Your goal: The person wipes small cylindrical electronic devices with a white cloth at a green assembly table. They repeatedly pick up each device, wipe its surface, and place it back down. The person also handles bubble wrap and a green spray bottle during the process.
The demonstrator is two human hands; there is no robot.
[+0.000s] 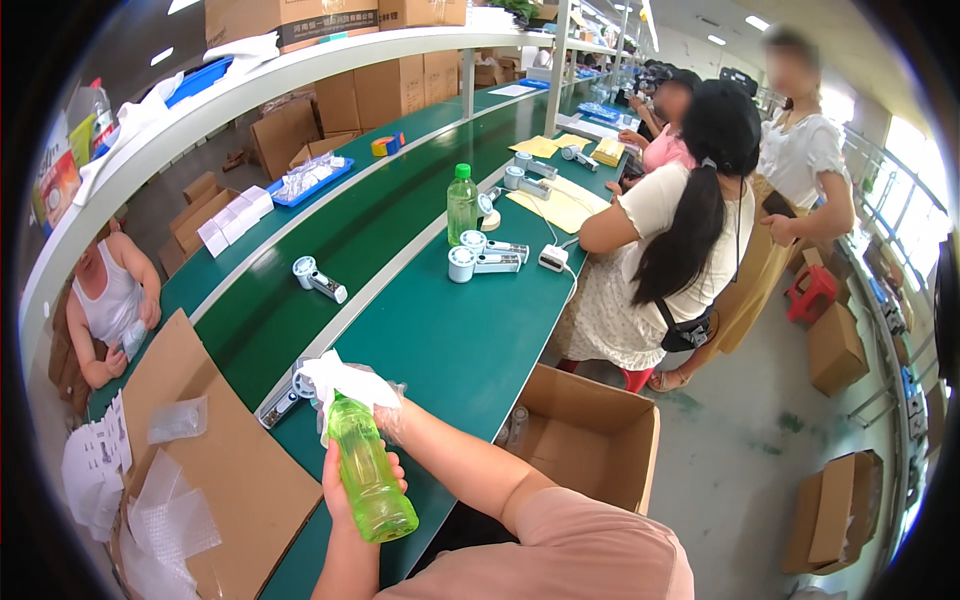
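My left hand (337,490) is closed around the body of a clear green plastic bottle (372,475), which is tilted with its base toward me. My right hand (390,420), in a thin clear plastic glove, is at the bottle's upper end. It grips a white cloth (350,382) that covers the neck and cap; most of its fingers are hidden there. Just beyond the cloth, a grey-and-white handheld fan (283,402) lies on the green table (440,350), partly covered.
Brown cardboard (230,440) with plastic bags lies at left. Another green bottle (462,205) stands upright near several handheld fans (488,262). One fan (320,280) lies on the green belt (270,320). An open carton (590,430) stands right, near a seated co-worker (670,220).
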